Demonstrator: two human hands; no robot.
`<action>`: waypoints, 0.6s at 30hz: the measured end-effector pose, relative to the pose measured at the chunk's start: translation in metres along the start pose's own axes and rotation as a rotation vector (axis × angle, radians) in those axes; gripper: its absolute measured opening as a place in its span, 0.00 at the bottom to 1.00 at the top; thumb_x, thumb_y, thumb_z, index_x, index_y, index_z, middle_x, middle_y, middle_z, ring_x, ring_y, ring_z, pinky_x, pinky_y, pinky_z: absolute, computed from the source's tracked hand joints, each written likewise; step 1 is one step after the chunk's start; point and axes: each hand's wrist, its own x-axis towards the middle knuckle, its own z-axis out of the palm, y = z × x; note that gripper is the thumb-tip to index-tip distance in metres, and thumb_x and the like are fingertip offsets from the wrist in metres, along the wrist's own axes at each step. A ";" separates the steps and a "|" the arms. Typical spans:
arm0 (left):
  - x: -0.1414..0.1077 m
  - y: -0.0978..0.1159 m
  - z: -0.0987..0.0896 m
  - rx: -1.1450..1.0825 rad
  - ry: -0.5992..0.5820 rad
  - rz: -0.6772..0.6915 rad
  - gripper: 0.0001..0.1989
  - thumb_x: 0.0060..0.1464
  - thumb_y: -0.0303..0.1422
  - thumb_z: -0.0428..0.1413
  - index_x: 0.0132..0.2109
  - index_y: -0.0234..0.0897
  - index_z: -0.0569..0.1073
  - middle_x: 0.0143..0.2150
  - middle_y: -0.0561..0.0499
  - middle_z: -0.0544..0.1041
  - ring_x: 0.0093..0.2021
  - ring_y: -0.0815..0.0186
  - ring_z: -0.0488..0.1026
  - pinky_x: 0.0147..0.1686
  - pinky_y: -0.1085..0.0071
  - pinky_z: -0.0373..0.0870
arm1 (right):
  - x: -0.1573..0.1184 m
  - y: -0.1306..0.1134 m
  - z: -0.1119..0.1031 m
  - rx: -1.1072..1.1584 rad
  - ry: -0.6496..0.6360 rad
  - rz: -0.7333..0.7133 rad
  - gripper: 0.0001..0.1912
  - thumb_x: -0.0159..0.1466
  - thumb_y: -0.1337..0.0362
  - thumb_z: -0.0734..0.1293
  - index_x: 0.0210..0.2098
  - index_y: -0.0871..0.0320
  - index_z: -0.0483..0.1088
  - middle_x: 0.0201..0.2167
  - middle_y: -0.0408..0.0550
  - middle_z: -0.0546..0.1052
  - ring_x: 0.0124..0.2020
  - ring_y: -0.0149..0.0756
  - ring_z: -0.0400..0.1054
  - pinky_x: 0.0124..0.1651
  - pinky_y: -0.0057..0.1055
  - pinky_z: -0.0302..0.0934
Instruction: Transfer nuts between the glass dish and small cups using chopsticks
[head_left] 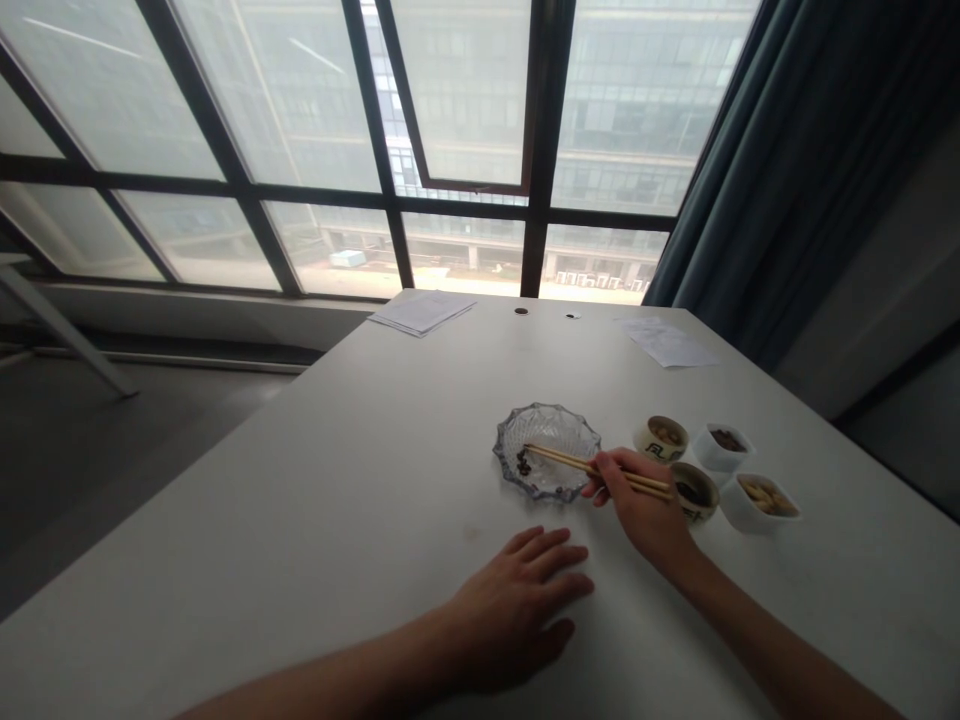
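The right hand [645, 505] has its grip closed on a pair of wooden chopsticks [592, 467], tips over the glass dish [546, 450] near the dark bits [523, 463], toward the surface's right edge. The left hand [510, 605] lies flat, grip released, near the front edge.
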 end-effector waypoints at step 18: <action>0.001 0.000 -0.001 -0.018 0.006 0.005 0.23 0.63 0.37 0.54 0.63 0.48 0.65 0.70 0.50 0.64 0.72 0.53 0.55 0.69 0.51 0.51 | -0.006 0.006 -0.006 0.002 -0.019 -0.015 0.20 0.68 0.48 0.66 0.36 0.59 0.77 0.29 0.50 0.82 0.29 0.40 0.78 0.34 0.32 0.73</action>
